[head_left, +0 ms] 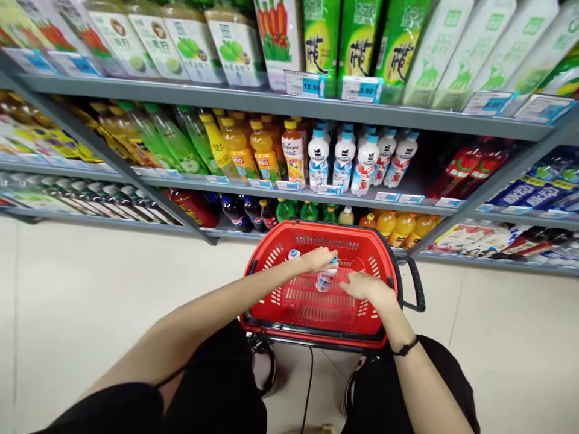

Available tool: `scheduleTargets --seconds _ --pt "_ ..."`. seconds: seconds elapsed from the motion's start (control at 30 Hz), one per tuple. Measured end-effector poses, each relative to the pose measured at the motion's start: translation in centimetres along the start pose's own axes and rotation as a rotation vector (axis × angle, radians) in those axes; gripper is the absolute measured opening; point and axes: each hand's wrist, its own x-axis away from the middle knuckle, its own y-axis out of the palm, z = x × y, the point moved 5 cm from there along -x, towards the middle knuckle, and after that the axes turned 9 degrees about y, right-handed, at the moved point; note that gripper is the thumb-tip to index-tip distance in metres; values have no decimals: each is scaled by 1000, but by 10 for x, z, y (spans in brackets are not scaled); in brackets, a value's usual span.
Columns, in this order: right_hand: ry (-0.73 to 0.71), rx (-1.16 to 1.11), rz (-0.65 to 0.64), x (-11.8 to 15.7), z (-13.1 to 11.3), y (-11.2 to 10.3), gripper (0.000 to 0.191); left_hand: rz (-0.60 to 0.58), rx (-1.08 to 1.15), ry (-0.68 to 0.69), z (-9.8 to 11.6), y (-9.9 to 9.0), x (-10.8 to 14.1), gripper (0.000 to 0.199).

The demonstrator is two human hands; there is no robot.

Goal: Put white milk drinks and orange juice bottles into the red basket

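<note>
My left hand (320, 259) reaches into a red shopping basket (271, 328), its fingers closed round the top of a small white yogurt-drink bottle (324, 281) with a blue cap. That bottle stands slightly tilted inside the basket. Just to its right, my right hand (363, 285) is over the basket with fingers stretched toward the bottle, holding nothing. A second blue-capped bottle (294, 254) is at the basket's back left, partly hidden by my left forearm.
Ahead, a grey shelf unit (280, 102) carries juice cartons, drink bottles and price tags. Similar blue-capped bottles (365, 166) line the middle shelf. The basket's black handle (414, 286) sticks out to the right. Pale floor tiles (81, 301) surround my feet.
</note>
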Motion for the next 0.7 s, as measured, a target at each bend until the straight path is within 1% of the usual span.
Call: scheduleTargets --seconds 0.13,0.2,0.27,0.37,0.5,0.6,0.7 --pt "55 5 -85 7 7 6 44 -101 -89 -109 -31 39 -13 41" --pt "79 6 -124 9 15 7 43 -121 -111 -177 -48 53 -17 39" --pt "83 0 -133 12 20 6 43 -128 -122 -243 -64 64 -20 38" --pt "73 -14 -125 15 21 4 44 -138 -138 -306 -82 75 -24 38" --pt "54 -49 -135 18 13 6 40 -170 -172 -351 -98 88 -24 37" --pt "31 -86 -129 17 10 8 38 -186 -194 -387 -111 91 -23 34" --pt "8 -112 -107 10 11 11 37 -203 -201 -407 -122 91 -23 31"
